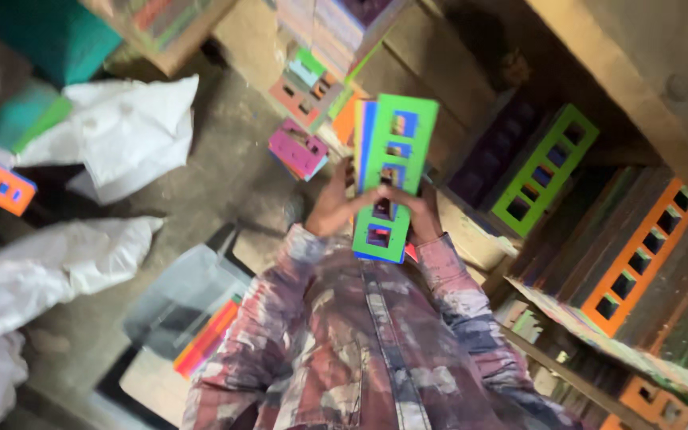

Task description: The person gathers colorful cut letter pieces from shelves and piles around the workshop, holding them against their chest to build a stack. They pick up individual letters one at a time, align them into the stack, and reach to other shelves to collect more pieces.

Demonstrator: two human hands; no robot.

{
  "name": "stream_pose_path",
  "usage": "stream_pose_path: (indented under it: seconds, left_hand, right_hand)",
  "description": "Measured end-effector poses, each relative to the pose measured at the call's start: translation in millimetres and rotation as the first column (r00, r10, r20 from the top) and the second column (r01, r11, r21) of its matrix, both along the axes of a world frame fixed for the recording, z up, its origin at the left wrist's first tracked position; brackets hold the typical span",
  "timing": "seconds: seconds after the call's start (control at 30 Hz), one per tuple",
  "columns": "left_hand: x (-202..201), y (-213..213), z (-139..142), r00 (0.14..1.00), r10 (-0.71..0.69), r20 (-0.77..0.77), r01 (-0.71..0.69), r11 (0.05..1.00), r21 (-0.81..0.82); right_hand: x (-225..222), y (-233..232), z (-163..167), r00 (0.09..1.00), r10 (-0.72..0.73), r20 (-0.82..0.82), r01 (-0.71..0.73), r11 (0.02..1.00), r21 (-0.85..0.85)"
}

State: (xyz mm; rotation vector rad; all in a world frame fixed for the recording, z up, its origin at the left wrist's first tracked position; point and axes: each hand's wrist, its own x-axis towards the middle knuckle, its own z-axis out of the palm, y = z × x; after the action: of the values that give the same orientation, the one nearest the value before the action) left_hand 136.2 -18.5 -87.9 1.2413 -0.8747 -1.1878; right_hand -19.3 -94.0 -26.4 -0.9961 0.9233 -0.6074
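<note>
Both my left hand and right hand grip the green frame at frame centre, fingers curled round its edges. Dusty concrete floor upper left with white sacks. Stacked coloured frames fill the right.

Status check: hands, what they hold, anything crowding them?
Left hand and right hand grip a green panel with square cut-outs, coloured panels stacked behind. Pink panel lies beyond.

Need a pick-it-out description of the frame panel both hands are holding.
Start at the patterned shirt at bottom centre and follow both sleeves up to the left hand and right hand. Between them is a long green panel with a column of blue-bordered square windows, fronting a small stack. Similar green and orange panels lean on the shelves at right, unheld.
</note>
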Motion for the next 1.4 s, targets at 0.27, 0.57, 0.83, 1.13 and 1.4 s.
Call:
stream_pose_path:
  seconds: [0.27,0.57,0.83,1.13,1.4]
  left_hand:
    - [-55.4,79.2,-13.1,0.638,0.341,-0.690,-0.444,0.895,0.032]
    - [-112.7,169.6,-44.7,0.417,0.248,-0.874,-0.600,0.798,-0.059]
    - [-85.1,175.3,-43.4,0.473,0.205,-0.857,-0.591,0.795,-0.136]
    - [-48.8,183.3,-24.2,0.440,0.242,-0.864,-0.599,0.797,-0.082]
    - [-43.9,194.9,-29.8,0.385,0.249,-0.889,-0.590,0.807,-0.030]
  right_hand:
    - [-0.3,63.7,108.1,0.726,0.144,-0.673,-0.662,0.411,-0.627]
    - [-45.7,80.3,86.0,0.639,0.533,-0.555,-0.741,0.233,-0.630]
    - [-19.4,93.7,95.5,0.716,0.601,-0.355,-0.642,0.366,-0.674]
    - [16.9,101.6,117.4,0.754,0.493,-0.435,-0.636,0.382,-0.670]
    - [25.7,101.3,115.3,0.742,0.557,-0.374,-0.637,0.409,-0.654]
